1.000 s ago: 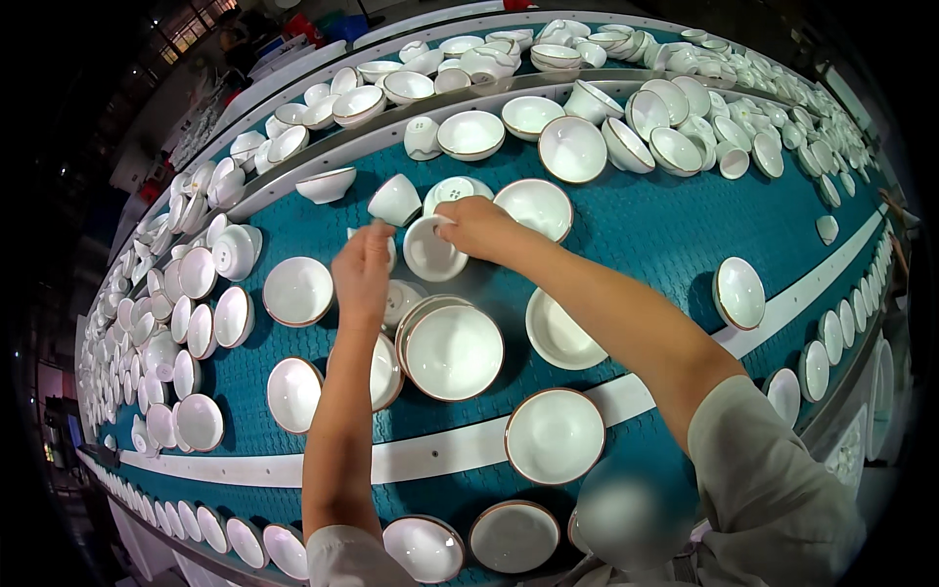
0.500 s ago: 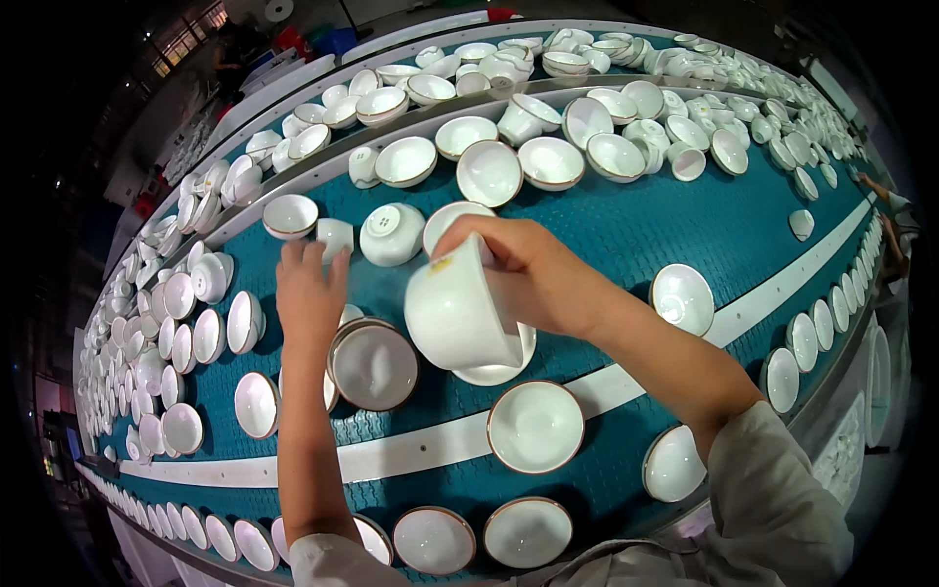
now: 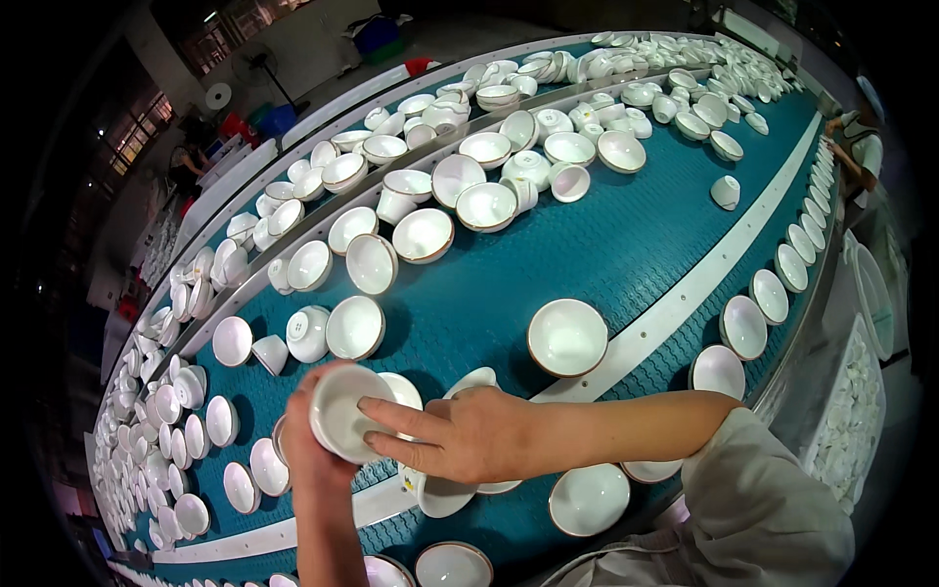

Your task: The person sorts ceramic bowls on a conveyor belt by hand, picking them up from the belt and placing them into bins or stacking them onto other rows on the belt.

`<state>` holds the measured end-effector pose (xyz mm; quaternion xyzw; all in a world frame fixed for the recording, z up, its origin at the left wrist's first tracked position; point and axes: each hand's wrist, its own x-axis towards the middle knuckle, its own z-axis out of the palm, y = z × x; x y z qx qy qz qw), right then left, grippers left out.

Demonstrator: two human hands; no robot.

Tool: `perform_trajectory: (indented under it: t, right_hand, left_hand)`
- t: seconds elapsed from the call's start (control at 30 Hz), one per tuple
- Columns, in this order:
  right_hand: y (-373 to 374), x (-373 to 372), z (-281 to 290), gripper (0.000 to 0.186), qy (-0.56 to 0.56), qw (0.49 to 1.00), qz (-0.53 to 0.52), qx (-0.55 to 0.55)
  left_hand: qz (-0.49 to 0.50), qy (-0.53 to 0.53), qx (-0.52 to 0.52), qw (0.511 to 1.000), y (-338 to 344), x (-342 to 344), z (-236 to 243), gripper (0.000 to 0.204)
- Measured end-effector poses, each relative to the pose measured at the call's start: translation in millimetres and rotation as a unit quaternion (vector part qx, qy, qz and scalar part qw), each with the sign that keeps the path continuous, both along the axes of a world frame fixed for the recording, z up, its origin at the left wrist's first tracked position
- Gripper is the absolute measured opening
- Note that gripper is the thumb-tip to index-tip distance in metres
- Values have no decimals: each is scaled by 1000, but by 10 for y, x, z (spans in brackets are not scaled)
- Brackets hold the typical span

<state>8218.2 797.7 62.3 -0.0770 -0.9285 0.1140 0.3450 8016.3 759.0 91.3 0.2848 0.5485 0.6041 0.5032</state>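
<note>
My left hand [image 3: 315, 452] is wrapped round the outside of a white cup [image 3: 342, 403] whose open mouth faces up toward me. From the right, my right hand [image 3: 460, 435] reaches over the rim of that cup, two fingers stretched inside against its wall; the thumb is hidden. Just under the right hand is a tilted white cup with a yellow mark [image 3: 445, 496]. Whether anything touches it is hidden. A white bowl [image 3: 355, 328] with a brown rim and an upturned bowl [image 3: 307, 334] lie on the belt beyond the left hand.
A green-blue conveyor belt [image 3: 626, 264] carries many white bowls and cups, crowded at far left and back. A white divider [image 3: 636, 357] separates a near lane with a bowl row [image 3: 743, 328]. At far right, another person [image 3: 861, 147] stands beside a bin of white pieces [image 3: 846, 430].
My left hand, empty before, now holds a white cup. My right hand has come down and left, its fingers now in that cup; earlier it held a yellow-marked cup. The view has shifted.
</note>
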Motion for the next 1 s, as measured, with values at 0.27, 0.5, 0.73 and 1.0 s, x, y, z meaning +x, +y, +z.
perform_trajectory:
  t: [0.27,0.5,0.73,1.0]
  right_hand:
    - [-136,1838,187,29,58,983,-68,-159]
    - [-911,4506,-78,20,227,731,-530,-366]
    - [-2384,7681,-1547,31,678,165,-669,-256]
    - [-3242,9997,-3115,51,634,-79,-765,-77]
  left_hand:
    - [-156,772,-118,605,365,-248,-843,55]
    - [-179,591,-55,785,989,-1279,-1784,35]
    - [-70,692,64,716,548,2110,-1126,29]
    - [-66,569,116,811,331,4012,-408,27]
